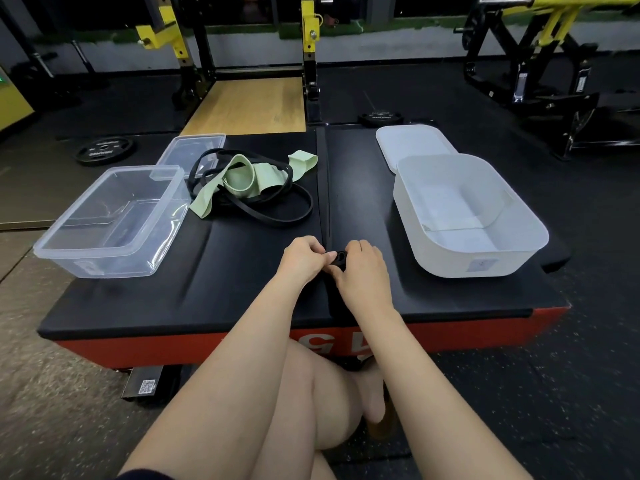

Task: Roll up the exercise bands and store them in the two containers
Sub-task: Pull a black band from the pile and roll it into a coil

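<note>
Band (340, 259), black and partly rolled, is sitting between both hands near the front middle of the black padded platform (221, 282), over the seam that divides the top. The left hand (303, 259) is curling its fingers and pinching the left side of the roll with thumb and fingertips. The right hand (363, 271) is curling around the right side of the same roll, fingers bent over it. The unrolled part of this band is running away from the roll along the seam toward the far edge; against the black surface its outline is hard to tell.

A pile of loose bands (249, 183) is lying behind and left of the hands, well apart from them: pale green flat bands tangled with black loop bands. A clear container (107, 220) is standing open at the left of the platform, just beside the pile, with nothing visible inside. Its clear lid (194, 150) is lying flat behind it, partly under the black loops. A white container (467, 216) is standing open at the right, and its white lid (412, 143) is lying behind it, touching its far rim.

Bare knees are showing below the forearms. A weight plate (104, 150) is lying on the floor beyond the left corner, and a yellow and black rack (308, 36) is standing further back.
</note>
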